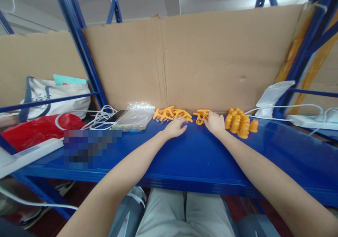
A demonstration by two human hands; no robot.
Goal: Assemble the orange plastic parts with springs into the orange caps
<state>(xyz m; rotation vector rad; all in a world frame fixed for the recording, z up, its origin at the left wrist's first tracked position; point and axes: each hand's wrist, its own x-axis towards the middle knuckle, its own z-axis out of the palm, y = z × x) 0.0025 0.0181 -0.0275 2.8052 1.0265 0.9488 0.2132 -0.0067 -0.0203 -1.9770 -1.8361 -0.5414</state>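
Observation:
My left hand [176, 127] lies palm down on the blue shelf [185, 156], fingers stretched toward a pile of orange forked plastic parts [171, 114]. My right hand [214, 123] rests beside it, its fingers curled against a small orange T-shaped part [201, 116]; whether it grips that part is hidden. To the right of that hand stands a cluster of orange ribbed cone-shaped pieces [239, 123].
A clear plastic bag [135, 118], a phone [115, 116] and white cables [98, 119] lie at the left. A red bag [37, 128] and a white tote [56, 101] sit further left. A white power strip [308, 121] is at the right. Cardboard [200, 61] walls the back.

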